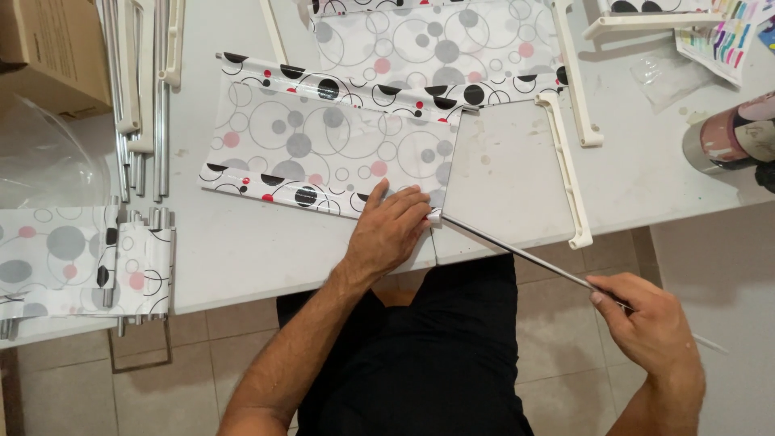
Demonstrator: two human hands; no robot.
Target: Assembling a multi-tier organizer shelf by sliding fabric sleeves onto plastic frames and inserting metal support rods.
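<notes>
Two hands work one metal rod (517, 252), which runs diagonally from the near right corner of a patterned fabric panel (323, 145) out past the bench (242, 250) edge. The rod's upper tip meets the panel's hem at a small white end cap, just under the left hand. The panel lies flat on the bench, printed with grey, black and red circles.

A second, similar panel (428, 40) lies beyond it, partly overlapped. A folded piece of the same fabric (73, 258) sits at the left edge beside a bundle of metal tubes (141, 97). White plastic rails (569, 161) lie to the right of the panel. A cardboard box (48, 48) occupies the far left corner.

Left hand (387, 230): palm down, fingers loosely curled, pressing the panel corner. Right hand (646, 323): closed around the rod's lower end, off the bench.
</notes>
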